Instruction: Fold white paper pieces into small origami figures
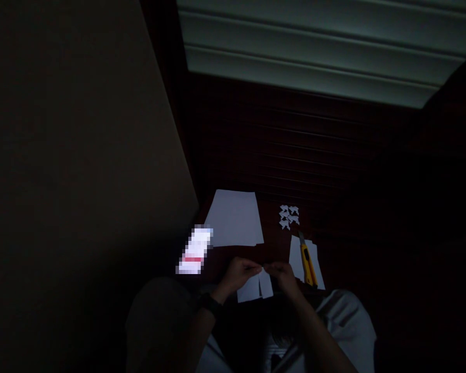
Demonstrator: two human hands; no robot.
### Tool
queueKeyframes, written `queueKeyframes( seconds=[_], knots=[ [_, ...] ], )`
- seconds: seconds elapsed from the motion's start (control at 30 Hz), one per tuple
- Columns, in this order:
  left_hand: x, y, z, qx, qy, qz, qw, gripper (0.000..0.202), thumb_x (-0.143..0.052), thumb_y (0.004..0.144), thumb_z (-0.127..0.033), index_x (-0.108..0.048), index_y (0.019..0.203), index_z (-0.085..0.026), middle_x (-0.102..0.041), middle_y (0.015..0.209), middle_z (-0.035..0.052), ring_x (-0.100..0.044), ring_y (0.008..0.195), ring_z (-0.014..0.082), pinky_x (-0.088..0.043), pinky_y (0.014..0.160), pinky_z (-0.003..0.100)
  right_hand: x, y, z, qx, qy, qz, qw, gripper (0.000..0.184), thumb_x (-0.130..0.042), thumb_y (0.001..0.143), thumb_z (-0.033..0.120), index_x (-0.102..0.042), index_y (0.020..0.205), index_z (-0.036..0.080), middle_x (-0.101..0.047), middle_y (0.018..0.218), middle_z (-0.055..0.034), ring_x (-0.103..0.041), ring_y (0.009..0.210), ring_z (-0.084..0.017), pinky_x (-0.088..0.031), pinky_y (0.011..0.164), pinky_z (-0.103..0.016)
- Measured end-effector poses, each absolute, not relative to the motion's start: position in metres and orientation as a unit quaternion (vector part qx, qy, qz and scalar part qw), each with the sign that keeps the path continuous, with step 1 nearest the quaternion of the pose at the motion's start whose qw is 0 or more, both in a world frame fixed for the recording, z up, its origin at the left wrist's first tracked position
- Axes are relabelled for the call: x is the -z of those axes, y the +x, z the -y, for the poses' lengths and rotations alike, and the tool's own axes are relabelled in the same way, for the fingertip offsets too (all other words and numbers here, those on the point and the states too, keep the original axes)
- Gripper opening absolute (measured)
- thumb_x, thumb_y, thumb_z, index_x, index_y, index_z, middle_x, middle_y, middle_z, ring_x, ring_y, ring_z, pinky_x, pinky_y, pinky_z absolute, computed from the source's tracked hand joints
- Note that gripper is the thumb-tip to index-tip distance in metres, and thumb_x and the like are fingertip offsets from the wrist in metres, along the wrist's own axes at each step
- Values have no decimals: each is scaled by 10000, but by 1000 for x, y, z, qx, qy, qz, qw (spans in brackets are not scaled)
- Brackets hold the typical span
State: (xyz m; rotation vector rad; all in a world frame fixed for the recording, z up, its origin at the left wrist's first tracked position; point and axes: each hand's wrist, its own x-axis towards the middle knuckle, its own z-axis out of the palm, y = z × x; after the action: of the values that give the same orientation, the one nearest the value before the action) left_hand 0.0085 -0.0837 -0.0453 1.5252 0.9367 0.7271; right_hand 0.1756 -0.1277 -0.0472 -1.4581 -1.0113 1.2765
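My left hand (241, 273), with a dark band on its wrist, and my right hand (282, 275) meet fingertip to fingertip over the front of a dark table. Their fingers are pinched around a small white piece of paper (262, 268), mostly hidden by the fingers. Just beneath lie white paper pieces (248, 291) with a dark gap between them. To the right of my right hand, a yellow utility knife (307, 263) rests on a small stack of cut paper (296, 257). Several small folded paper shapes (285, 213) sit in a cluster farther back.
Larger white sheets (235, 217) lie at the back left of the table. A lit, pixelated phone-like screen (195, 251) is at the left edge. A pale wall or panel (81, 129) rises on the left, and light slats (314, 46) cross the top. The room is dim.
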Motion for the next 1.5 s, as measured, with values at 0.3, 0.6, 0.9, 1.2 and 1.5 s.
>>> queueKeyframes(
  seconds=[0.3, 0.6, 0.9, 1.2, 1.5],
  knots=[
    [50, 8, 83, -330, 653, -401, 551, 273, -587, 726, -359, -701, 843, -141, -699, 848, 83, -637, 779, 209, -471, 702, 276, 47, 178, 126, -482, -608, 460, 432, 371, -611, 663, 482, -577, 538, 134, -487, 489, 20, -392, 473, -95, -283, 456, -215],
    [43, 9, 83, -339, 625, -432, 555, 309, -589, 718, -384, -699, 852, -129, -700, 843, 85, -637, 772, 209, -473, 678, 259, 43, 178, 125, -487, -605, 468, 422, 423, -592, 652, 539, -527, 518, 144, -431, 476, 39, -337, 458, -79, -258, 445, -210],
    [44, 7, 82, -358, 591, -435, 577, 310, -607, 699, -385, -698, 857, -134, -699, 848, 84, -632, 790, 222, -475, 689, 278, 38, 180, 127, -511, -601, 482, 380, 393, -618, 652, 491, -480, 515, 149, -395, 468, 51, -334, 431, -63, -258, 400, -186],
    [44, 9, 81, -398, 522, -467, 593, 325, -631, 676, -398, -688, 855, -132, -697, 835, 90, -632, 730, 213, -466, 622, 263, 42, 175, 130, -574, -571, 395, 435, 328, -688, 607, 436, -578, 706, 143, -580, 592, -1, -523, 486, -122, -415, 436, -219],
    [40, 3, 79, -324, 549, -441, 631, 352, -646, 652, -423, -676, 788, -99, -682, 718, 84, -595, 597, 171, -410, 513, 234, 44, 178, 131, -587, -554, 380, 452, 374, -726, 559, 437, -611, 762, 144, -626, 614, -12, -557, 492, -141, -451, 449, -244]
  ],
)
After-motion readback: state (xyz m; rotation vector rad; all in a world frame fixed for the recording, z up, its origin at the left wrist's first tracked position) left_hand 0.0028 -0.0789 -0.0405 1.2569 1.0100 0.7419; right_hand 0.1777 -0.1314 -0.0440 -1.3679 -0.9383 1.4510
